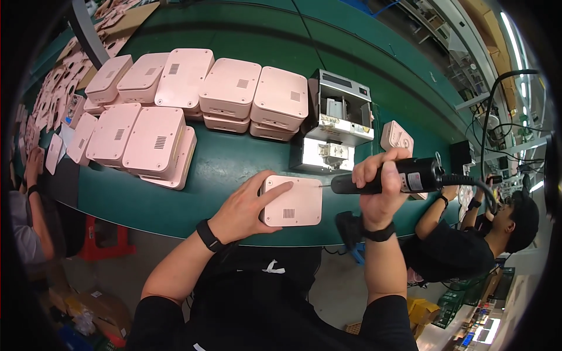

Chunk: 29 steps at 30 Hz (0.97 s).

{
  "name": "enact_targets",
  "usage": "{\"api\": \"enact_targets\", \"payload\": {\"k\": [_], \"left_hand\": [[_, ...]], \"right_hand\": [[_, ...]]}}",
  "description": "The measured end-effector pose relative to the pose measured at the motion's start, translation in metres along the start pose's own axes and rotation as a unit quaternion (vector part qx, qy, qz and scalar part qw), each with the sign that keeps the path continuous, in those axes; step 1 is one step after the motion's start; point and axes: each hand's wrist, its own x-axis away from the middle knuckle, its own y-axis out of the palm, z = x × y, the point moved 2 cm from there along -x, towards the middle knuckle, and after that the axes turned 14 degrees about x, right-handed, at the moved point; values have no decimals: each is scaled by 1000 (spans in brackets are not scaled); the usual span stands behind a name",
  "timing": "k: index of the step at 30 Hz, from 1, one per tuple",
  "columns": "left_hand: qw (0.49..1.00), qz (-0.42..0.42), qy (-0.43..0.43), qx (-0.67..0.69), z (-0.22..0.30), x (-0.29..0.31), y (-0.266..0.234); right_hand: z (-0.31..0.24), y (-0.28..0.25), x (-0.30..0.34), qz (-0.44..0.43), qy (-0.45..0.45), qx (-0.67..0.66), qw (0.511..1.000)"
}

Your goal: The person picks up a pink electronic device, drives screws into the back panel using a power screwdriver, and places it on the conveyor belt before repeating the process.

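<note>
A pale pink plastic housing (301, 205) with a slotted vent and corner screw holes lies on the green bench in front of me. My left hand (243, 205) grips it by its left side, thumb below and a finger stretched over the top face. In my right hand (381, 184) is a black electric screwdriver (415, 175), held level with a cord running off to the right. Its thin bit reaches the housing's upper right corner; whether it sits in a screw hole I cannot tell. Just beyond stands a metal screw feeder (339, 120).
Stacked pink housings (155, 137) fill the bench's left and back. Another pink part (397, 137) lies right of the feeder. A co-worker (468, 245) in black works at the right; another person's arm (36, 205) shows at the far left. A red stool (105, 240) stands below the bench.
</note>
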Motion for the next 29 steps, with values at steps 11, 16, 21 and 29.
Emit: {"api": "enact_targets", "payload": {"k": [11, 16, 21, 29], "left_hand": [[1000, 6, -1, 3, -4, 0, 2], [1000, 6, 5, 1, 0, 1, 1], [1000, -2, -11, 7, 3, 0, -1], [999, -39, -5, -12, 4, -11, 12]], "right_hand": [[12, 5, 7, -13, -28, -20, 999], [12, 5, 4, -8, -28, -15, 999], [1, 3, -2, -7, -33, -5, 999], [-9, 2, -27, 37, -84, 16, 996]]}}
